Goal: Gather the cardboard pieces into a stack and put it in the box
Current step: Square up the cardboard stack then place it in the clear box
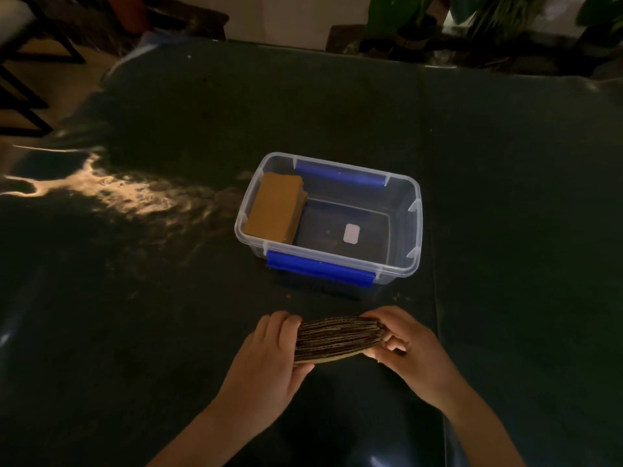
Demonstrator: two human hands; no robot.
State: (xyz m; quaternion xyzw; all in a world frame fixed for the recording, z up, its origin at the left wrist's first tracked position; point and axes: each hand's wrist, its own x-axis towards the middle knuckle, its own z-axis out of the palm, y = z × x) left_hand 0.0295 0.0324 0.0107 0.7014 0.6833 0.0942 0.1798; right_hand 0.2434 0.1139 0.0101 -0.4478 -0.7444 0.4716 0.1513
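Head view: both hands (269, 358) (409, 348) pinch gathered stack (338, 338); one stack (274, 208) already in box (416, 210), this one left.

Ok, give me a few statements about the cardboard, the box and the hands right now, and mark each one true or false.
1. Both hands hold the cardboard stack, the left hand at one end and the right hand at the other. True.
2. The clear plastic box is empty. False: another stack of cardboard pieces lies in its left part.
3. The box has a lid on. False: it is open on top.
4. The box has blue latches on its long sides. True.
5. The held stack is outside the box, on its near side. True.
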